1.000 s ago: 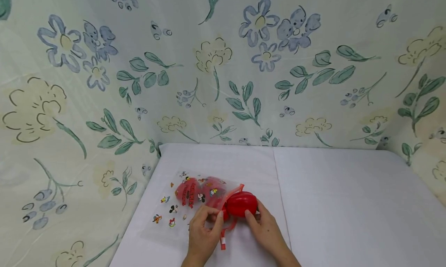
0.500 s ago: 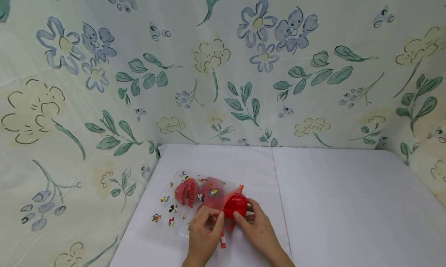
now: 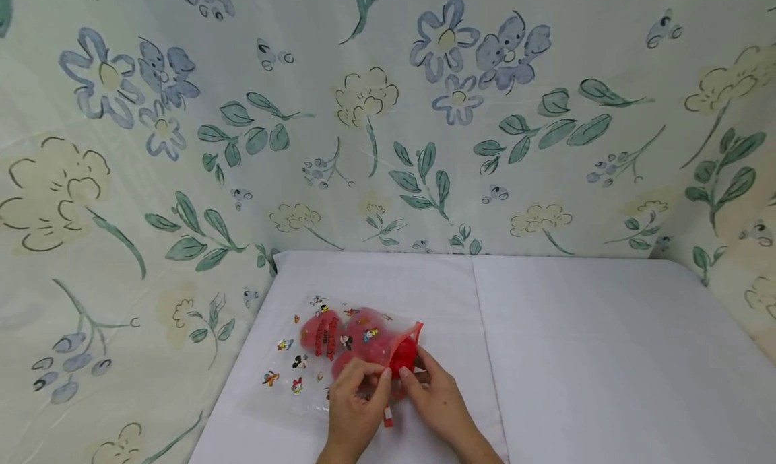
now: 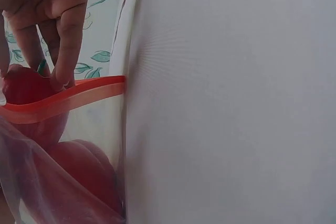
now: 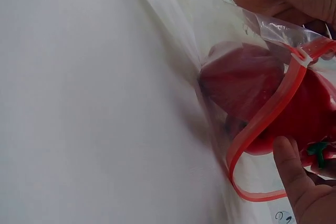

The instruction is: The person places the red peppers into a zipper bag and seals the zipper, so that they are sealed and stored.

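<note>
Bagging a red pepper (image 3: pixel 404 355), seemingly, at the clear bag (image 3: pixel 314 366)'s rim (image 5: pixel 263 119).
Left hand (image 3: pixel 358 407) pinches the rim, right hand (image 3: pixel 441 398) holds the pepper; a deeper push seems called for.

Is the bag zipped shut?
No, the right wrist view shows the bag's red zip strip spread open, with a red pepper partway through the mouth.
</note>
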Demonstrator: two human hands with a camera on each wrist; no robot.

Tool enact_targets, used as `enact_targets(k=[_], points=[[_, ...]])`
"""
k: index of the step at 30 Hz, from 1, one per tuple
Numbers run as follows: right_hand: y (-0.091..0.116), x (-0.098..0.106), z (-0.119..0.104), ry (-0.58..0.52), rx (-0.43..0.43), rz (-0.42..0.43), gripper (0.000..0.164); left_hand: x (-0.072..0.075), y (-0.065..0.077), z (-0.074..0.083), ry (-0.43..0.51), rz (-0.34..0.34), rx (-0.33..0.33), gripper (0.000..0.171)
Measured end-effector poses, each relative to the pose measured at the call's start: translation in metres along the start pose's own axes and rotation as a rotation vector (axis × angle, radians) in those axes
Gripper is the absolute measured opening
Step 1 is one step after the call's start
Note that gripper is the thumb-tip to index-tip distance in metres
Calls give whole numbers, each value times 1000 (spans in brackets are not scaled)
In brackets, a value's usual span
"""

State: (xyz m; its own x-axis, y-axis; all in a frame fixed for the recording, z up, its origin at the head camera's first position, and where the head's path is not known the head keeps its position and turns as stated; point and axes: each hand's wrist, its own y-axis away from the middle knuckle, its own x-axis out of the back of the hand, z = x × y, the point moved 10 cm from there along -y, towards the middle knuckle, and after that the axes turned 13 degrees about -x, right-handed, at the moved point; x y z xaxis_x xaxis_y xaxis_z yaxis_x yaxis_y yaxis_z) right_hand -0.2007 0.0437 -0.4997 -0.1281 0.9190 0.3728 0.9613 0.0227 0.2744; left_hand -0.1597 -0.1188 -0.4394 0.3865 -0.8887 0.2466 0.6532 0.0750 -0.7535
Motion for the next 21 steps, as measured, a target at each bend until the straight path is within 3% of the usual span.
enact_targets(k=[6,11,17,21], points=[[2,-4,-3,-49,5,-33,68,1,-1,-2,21,-15,64,28],[0,-4,-8,-115,30,-15,64,1,-4,2,28,-11,38,26],[-3,-6,-9,-113,14,-16,63,0,-6,3,56,-32,17,22],[-5,-8,-12,-145,37,-23,59,-1,-6,7,74,-39,-37,18]])
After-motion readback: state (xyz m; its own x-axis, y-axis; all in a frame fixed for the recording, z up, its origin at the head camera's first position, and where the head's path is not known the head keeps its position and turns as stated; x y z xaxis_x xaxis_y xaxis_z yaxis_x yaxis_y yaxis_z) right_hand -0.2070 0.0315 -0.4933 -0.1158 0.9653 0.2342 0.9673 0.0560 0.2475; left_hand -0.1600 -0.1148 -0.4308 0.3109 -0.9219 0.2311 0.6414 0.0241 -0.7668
